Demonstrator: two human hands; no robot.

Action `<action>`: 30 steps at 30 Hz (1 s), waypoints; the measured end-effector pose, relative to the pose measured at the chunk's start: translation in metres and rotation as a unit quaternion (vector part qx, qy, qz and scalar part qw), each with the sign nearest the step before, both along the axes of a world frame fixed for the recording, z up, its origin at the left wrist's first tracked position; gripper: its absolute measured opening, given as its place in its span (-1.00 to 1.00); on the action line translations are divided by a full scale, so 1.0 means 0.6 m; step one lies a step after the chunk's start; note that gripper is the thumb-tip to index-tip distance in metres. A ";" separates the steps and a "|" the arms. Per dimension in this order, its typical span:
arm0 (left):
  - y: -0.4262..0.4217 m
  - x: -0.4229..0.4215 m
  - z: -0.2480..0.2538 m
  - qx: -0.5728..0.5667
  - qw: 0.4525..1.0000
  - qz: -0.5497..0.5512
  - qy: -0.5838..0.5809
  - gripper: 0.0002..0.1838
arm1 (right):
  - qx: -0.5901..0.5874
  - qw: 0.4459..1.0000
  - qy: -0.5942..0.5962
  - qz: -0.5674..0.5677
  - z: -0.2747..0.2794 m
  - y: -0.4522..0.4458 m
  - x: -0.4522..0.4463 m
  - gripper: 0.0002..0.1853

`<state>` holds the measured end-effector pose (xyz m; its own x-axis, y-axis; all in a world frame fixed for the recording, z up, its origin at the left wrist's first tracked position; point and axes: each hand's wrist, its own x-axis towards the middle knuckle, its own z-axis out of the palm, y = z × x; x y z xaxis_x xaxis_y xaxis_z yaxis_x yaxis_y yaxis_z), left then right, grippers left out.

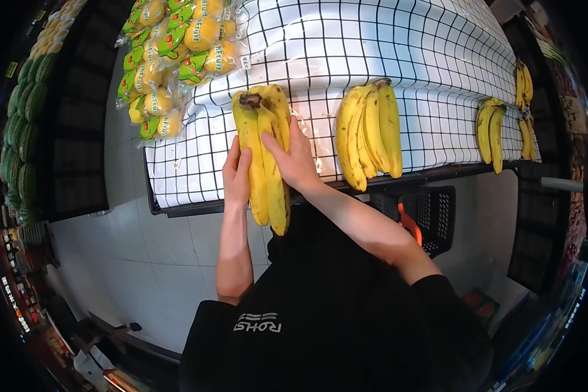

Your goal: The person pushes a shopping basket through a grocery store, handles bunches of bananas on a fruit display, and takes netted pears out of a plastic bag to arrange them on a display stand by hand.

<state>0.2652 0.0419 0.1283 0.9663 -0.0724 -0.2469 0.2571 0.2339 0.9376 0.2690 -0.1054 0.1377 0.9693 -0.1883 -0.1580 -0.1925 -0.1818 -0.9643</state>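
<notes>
Between my two hands is a bunch of yellow bananas (258, 157), its dark stem end pointing away from me and its tips hanging over the table's front edge. My left hand (236, 171) grips the bunch along its left side. On the opposite side my right hand (293, 157) is closed against it, thumb lying across the top. A second bunch of bananas (371, 134) lies to the right on the checked cloth (313, 39), apart from my hands. Brown specks show on both bunches.
Bagged yellow fruit (202, 32) is piled at the table's back left. Smaller banana bunches (490, 130) lie near the right end. Below the front edge stands a black basket (438, 215) with an orange handle (409, 222). Shelves of green produce (26, 124) line the left.
</notes>
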 end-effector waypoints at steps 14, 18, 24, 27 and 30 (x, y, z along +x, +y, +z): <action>-0.036 -0.003 0.007 0.035 0.999 -0.001 -0.031 -0.40 | 0.009 0.999 0.036 0.009 -0.010 -0.027 0.001 0.02; -0.051 -0.002 0.020 0.045 0.998 -0.010 -0.030 -0.41 | -0.011 0.999 0.030 -0.016 -0.003 -0.038 -0.009 -0.01; -0.063 0.004 0.032 0.068 0.997 -0.016 -0.028 -0.40 | 0.014 1.000 0.009 -0.020 0.001 -0.048 -0.007 -0.04; -0.069 -0.002 0.041 0.074 0.997 -0.002 -0.013 -0.41 | 0.015 1.000 -0.002 -0.018 0.000 -0.050 -0.007 -0.05; -0.065 0.000 0.021 0.043 0.998 -0.011 -0.036 -0.42 | -0.023 1.000 -0.012 -0.016 -0.007 -0.050 -0.006 -0.06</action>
